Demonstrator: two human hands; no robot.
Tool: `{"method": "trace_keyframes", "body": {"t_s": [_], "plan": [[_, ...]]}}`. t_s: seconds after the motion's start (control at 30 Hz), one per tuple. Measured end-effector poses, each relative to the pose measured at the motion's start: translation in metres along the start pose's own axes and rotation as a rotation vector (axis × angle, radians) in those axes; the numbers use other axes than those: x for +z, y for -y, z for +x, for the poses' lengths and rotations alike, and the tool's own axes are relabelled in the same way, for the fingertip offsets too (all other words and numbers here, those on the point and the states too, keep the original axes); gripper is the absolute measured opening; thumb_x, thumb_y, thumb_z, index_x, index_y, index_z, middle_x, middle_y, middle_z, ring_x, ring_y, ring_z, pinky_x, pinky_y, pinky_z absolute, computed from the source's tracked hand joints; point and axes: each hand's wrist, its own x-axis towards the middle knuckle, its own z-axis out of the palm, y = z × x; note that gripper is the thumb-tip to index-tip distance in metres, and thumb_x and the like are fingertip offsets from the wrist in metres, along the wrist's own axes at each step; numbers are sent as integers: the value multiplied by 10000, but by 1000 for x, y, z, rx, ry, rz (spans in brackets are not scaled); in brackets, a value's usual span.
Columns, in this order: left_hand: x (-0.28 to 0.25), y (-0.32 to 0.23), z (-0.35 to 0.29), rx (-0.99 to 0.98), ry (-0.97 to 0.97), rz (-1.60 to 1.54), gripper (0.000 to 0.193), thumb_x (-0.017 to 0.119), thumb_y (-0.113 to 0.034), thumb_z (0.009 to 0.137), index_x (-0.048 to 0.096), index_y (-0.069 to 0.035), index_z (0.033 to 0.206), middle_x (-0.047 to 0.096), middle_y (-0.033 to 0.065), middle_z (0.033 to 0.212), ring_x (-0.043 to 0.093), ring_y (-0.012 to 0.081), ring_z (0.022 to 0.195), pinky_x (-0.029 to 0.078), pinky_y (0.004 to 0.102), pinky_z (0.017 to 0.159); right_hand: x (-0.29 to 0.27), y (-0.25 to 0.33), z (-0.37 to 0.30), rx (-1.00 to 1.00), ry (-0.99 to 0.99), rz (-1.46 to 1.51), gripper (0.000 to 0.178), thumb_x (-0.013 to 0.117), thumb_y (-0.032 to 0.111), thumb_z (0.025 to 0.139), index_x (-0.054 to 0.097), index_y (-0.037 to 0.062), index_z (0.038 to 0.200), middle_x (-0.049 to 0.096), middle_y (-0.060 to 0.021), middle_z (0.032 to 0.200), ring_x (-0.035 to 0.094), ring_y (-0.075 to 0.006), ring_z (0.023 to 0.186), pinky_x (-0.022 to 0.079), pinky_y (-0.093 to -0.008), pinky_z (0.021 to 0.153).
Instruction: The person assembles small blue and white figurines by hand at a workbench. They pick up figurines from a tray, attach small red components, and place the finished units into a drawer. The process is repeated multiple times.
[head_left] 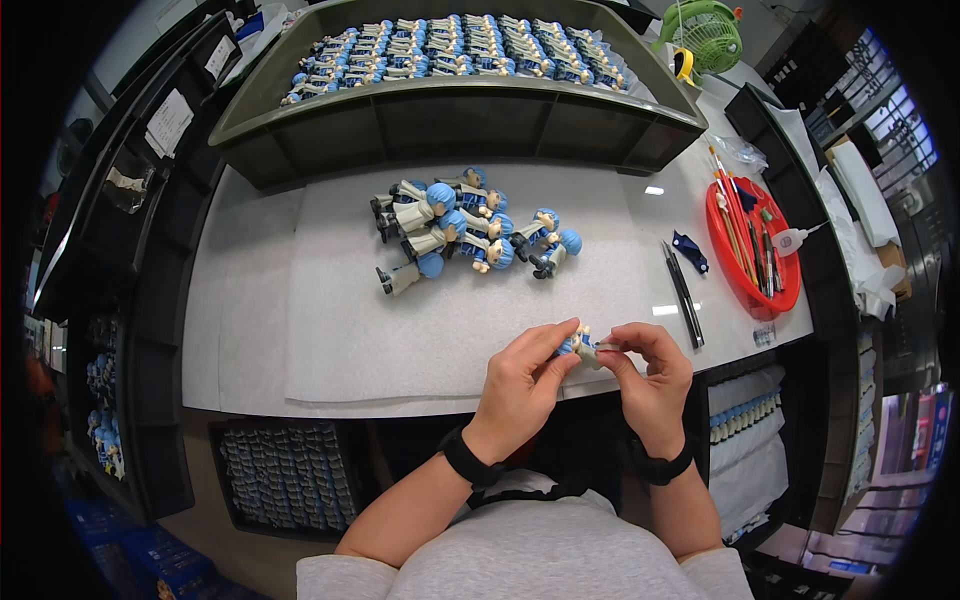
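Just over the table's front edge, a small figurine (586,352) with blue hair and a pale coat is held between my two hands. My left hand (522,385) pinches it at the blue-haired end with thumb and fingers. My right hand (652,385) is closed in a pinch at its other end, around a small greyish part. Fingertips partly cover the figurine. Beyond my hands, a loose pile of like figurines (445,228) lies on a white sheet (350,340). Two more figurines (546,245) lie at the pile's right side.
A large dark tray (450,125) of figurines in rows spans the table's back. To the right are a red basket (718,235) of brushes, a small white bottle (790,241), dark pens (684,295) and a navy piece (690,252). Bins of figurines (285,475) sit below the table.
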Motion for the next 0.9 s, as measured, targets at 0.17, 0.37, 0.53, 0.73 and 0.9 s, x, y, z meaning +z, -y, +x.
{"method": "trace_keyframes", "body": {"t_s": [0.17, 0.37, 0.53, 0.73, 0.9], "plan": [[1, -2, 0, -2, -4, 9, 314, 607, -4, 832, 597, 3, 1145, 626, 157, 1043, 626, 190, 812, 498, 263, 688, 7, -4, 3, 13, -6, 65, 192, 680, -72, 742, 561, -12, 880, 652, -90, 810, 625, -140, 762, 494, -255, 739], [1, -2, -1, 9, -26, 15, 295, 610, 26, 812, 607, 13, 1107, 636, 154, 1022, 634, 197, 801, 501, 265, 683, 7, -3, 1, 60, 16, 68, 247, 651, -103, 752, 444, 11, 825, 639, -107, 776, 616, -136, 757, 493, -257, 732], [3, -6, -1, 30, -30, 46, 277, 605, 42, 808, 607, 26, 1084, 634, 162, 1019, 638, 211, 808, 505, 270, 695, 8, -4, 3, 40, 19, 46, 287, 631, -122, 754, 390, 31, 785, 636, -124, 773, 615, -138, 747, 492, -254, 713], [2, -2, -2, 23, -30, 51, 277, 601, 59, 802, 606, 34, 1079, 632, 166, 1023, 640, 217, 818, 511, 278, 702, 9, -1, 4, -40, 29, -27, 299, 635, -125, 748, 382, 32, 781, 638, -130, 775, 623, -142, 736, 496, -259, 708], [3, -5, -1, 20, -12, 24, 277, 593, 65, 806, 605, 33, 1081, 631, 161, 1012, 639, 205, 814, 514, 270, 694, 2, -5, 2, -22, 30, -49, 303, 639, -123, 744, 383, 33, 776, 637, -125, 768, 631, -159, 733, 496, -260, 701]]}}
